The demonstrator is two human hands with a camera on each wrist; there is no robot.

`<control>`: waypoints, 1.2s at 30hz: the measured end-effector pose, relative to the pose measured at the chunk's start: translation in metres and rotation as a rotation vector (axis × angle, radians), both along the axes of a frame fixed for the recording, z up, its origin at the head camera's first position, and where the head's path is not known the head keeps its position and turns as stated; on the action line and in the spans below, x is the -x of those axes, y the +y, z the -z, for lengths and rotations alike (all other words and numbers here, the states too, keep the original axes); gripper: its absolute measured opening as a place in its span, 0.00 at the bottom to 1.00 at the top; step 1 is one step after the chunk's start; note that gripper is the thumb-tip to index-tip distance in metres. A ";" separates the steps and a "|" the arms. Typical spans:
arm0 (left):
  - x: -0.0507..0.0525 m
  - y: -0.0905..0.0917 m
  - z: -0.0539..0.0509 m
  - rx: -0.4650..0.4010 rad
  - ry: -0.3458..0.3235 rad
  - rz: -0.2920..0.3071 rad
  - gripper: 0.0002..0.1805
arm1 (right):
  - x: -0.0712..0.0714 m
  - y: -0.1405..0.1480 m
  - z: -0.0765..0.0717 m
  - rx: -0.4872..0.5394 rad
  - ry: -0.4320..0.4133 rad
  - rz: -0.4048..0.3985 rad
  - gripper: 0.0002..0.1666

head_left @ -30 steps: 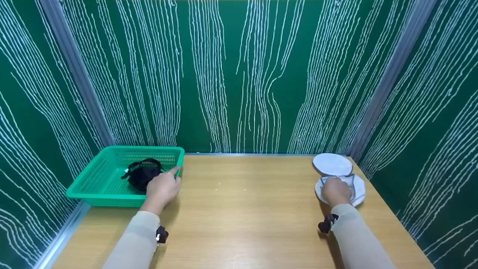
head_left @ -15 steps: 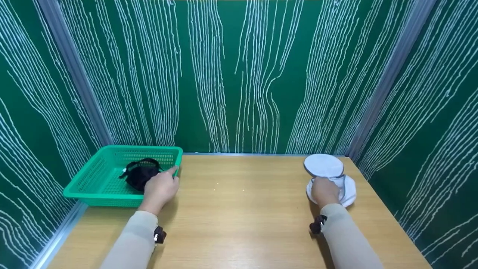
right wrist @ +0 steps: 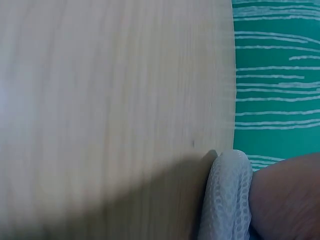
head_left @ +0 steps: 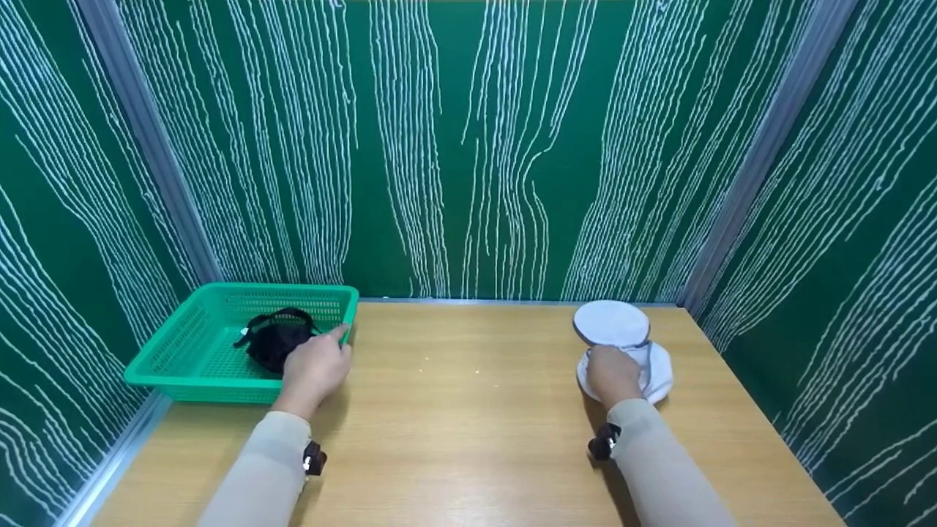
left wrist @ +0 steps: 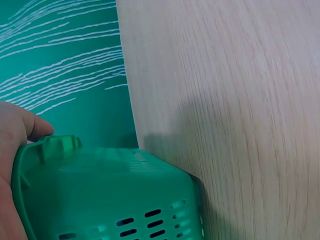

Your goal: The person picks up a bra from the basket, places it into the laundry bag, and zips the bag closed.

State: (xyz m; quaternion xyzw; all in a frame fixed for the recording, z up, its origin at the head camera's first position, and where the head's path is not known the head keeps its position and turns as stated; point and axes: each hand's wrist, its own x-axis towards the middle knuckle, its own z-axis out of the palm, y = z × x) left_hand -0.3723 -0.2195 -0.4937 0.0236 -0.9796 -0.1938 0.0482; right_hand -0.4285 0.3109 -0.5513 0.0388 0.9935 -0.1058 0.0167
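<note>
A green plastic basket (head_left: pixel 241 391) stands at the table's back left with a black strapped item (head_left: pixel 278 342) inside. My left hand (head_left: pixel 315 369) grips the basket's right rim near its front corner; in the left wrist view the thumb side of the hand (left wrist: pixel 12 160) lies over the rim of the basket (left wrist: pixel 110 195). At the right, a white mesh item with grey edging lies on the table, its round flap (head_left: pixel 612 323) folded back from its lower part (head_left: pixel 661 372). My right hand (head_left: pixel 615 373) holds the lower part, fingertips hidden. The right wrist view shows its mesh edge (right wrist: pixel 227 195) beside the hand (right wrist: pixel 287 197).
The wooden table (head_left: pixel 468 439) lies between both hands, with a few tiny white specks (head_left: pixel 477 372) on it. Green walls with white wavy lines (head_left: pixel 498 146) rise behind and at both sides, joined by grey corner posts (head_left: pixel 768 146).
The white mesh item has slid left along the table with my right hand on it. My left hand and the basket have stayed nearly in place.
</note>
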 end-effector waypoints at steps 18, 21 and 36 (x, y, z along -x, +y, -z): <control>0.004 -0.002 0.001 0.032 0.025 0.023 0.31 | -0.006 -0.047 -0.007 -0.062 0.062 -0.112 0.12; 0.005 -0.002 0.001 0.031 0.020 0.023 0.31 | -0.007 -0.053 -0.006 -0.056 0.064 -0.123 0.11; 0.003 0.001 0.001 0.041 0.007 0.015 0.32 | -0.013 -0.102 -0.004 -0.048 0.041 -0.152 0.09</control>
